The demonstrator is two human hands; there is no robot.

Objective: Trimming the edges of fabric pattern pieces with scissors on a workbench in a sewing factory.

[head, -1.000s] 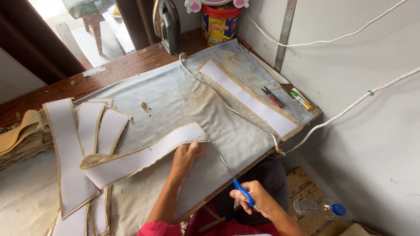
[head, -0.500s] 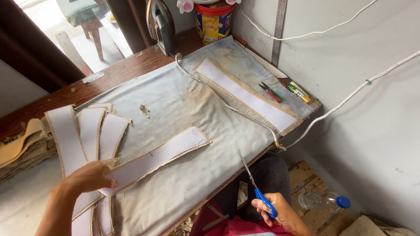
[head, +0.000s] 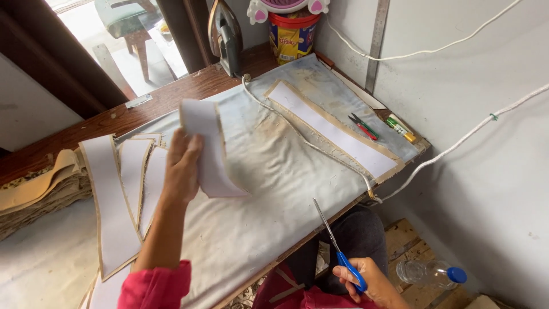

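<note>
Strip (head: 209,149): where is it, and who has it?

Up off the counter (head: 257,229), over its left-middle. The left hand (head: 183,169) is clamped on it, fingers wrapped around one long edge, so the white face hangs bent and its tan border shows.

And the other hand?

The right hand (head: 366,280) is low, off the near edge of the counter and above the lap, closed through the blue handles of the scissors (head: 337,246). The blades point up toward the counter and look shut or nearly so. The two hands are well apart.

So what step is this?

I judge it a lift and look-over between cuts: piece raised, tool parked.

What would a next move call for?

Bringing piece and blades together. The strip is limp, so it would want laying flat or pulling taut, with the blades following the tan border rather than biting into the white.

Any room to work?

Plenty in the middle: the grey cover is bare from the raised strip to the near edge. To the left lie the cut pieces (head: 111,194), overlapping. Toward the far right a long strip (head: 331,129) lies flat, with the cord (head: 309,140) running just beside it.

Edges to mind?

The near edge, right by the scissors, and the cord, which trails over that edge at the right corner.
</note>
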